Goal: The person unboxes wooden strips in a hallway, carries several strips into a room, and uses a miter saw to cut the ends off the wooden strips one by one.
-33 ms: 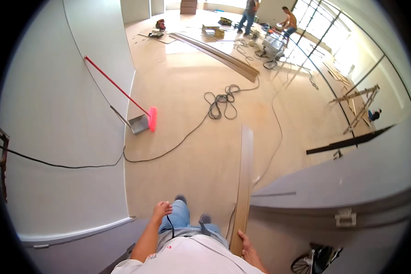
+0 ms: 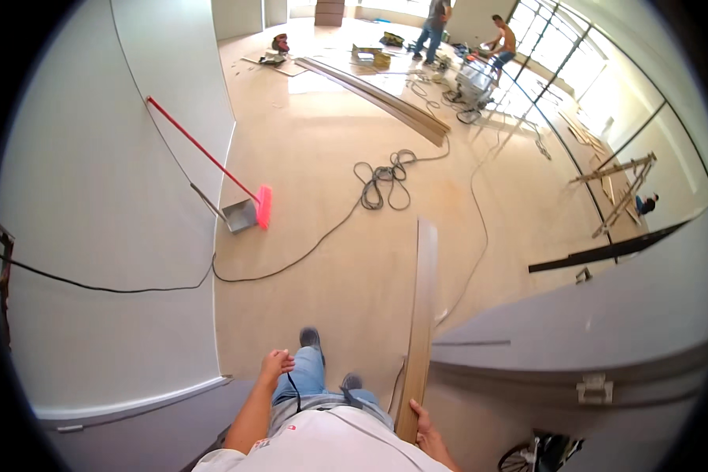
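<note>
My right hand (image 2: pixel 422 418) grips the near end of a long, narrow board (image 2: pixel 421 315), its fingers against the right edge. The board has a pale strip along its far part and points away from me over the floor. In front of my waist, my left hand (image 2: pixel 276 365) is closed with curled fingers on a thin black cord (image 2: pixel 294 389) that runs down to my waist. Below the hands show my jeans and dark shoes (image 2: pixel 310 338).
A black cable (image 2: pixel 381 182) lies coiled ahead, its tail running left. A dustpan (image 2: pixel 239 215) and pink broom (image 2: pixel 264 208) stand by the left wall. Long boards (image 2: pixel 377 98) lie beyond. Two people (image 2: pixel 505 43) are at the back; a wooden trestle (image 2: pixel 625 189) is right.
My left shoe has moved a little forward. The surroundings have shifted slightly in view; both hands keep their holds.
</note>
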`<state>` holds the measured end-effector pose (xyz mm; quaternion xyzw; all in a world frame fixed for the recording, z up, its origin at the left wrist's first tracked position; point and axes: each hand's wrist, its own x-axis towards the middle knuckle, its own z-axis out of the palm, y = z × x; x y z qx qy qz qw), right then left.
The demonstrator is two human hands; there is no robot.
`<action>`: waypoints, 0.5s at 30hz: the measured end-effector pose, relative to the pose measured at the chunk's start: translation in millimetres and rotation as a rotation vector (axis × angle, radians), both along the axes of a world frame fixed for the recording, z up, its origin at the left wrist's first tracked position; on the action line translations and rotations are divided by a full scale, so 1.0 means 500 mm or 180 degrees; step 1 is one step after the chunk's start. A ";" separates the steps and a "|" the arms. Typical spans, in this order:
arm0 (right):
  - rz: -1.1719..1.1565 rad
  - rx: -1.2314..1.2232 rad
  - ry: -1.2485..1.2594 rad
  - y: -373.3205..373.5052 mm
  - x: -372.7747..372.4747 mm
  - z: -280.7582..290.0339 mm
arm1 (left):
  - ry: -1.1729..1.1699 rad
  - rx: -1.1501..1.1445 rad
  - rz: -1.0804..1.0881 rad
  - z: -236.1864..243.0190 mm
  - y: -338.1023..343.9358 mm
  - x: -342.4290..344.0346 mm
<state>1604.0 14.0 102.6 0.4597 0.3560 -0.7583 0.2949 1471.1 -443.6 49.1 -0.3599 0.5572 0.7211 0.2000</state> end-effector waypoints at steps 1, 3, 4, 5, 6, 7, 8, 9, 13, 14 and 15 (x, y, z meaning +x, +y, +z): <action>0.0037 0.0109 -0.0028 -0.010 -0.040 0.004 | -0.0112 -0.0089 0.0145 -0.010 -0.022 -0.023; -0.0161 0.0375 0.0109 0.004 -0.125 -0.023 | -0.0134 0.0065 0.0211 -0.061 -0.032 -0.097; -0.0199 0.0387 0.0171 0.009 -0.180 -0.027 | -0.0173 0.0114 0.0239 -0.084 -0.044 -0.144; -0.0096 0.0509 0.0140 0.006 -0.232 -0.022 | -0.0184 0.0080 0.0335 -0.097 -0.059 -0.194; -0.0020 0.0645 0.0084 -0.005 -0.285 -0.014 | -0.0216 0.0058 0.0404 -0.114 -0.074 -0.235; -0.0130 0.0640 0.0135 -0.037 -0.351 -0.018 | -0.0245 0.0005 0.0525 -0.139 -0.118 -0.272; 0.0062 0.0608 0.0060 -0.067 -0.427 -0.022 | -0.0261 -0.0044 0.0635 -0.161 -0.158 -0.316; 0.0204 0.0615 -0.0047 -0.090 -0.489 -0.023 | -0.0280 0.0022 0.0678 -0.179 -0.178 -0.361; 0.0424 0.0345 -0.0061 -0.113 -0.706 -0.033 | -0.0069 0.0063 0.0466 -0.119 -0.217 -0.638; 0.0347 0.0334 -0.0013 -0.129 -0.748 -0.033 | -0.0017 0.0053 0.0391 -0.104 -0.230 -0.722; 0.0306 0.0362 0.0122 -0.146 -0.787 -0.034 | 0.0196 0.0069 0.0203 -0.089 -0.241 -0.806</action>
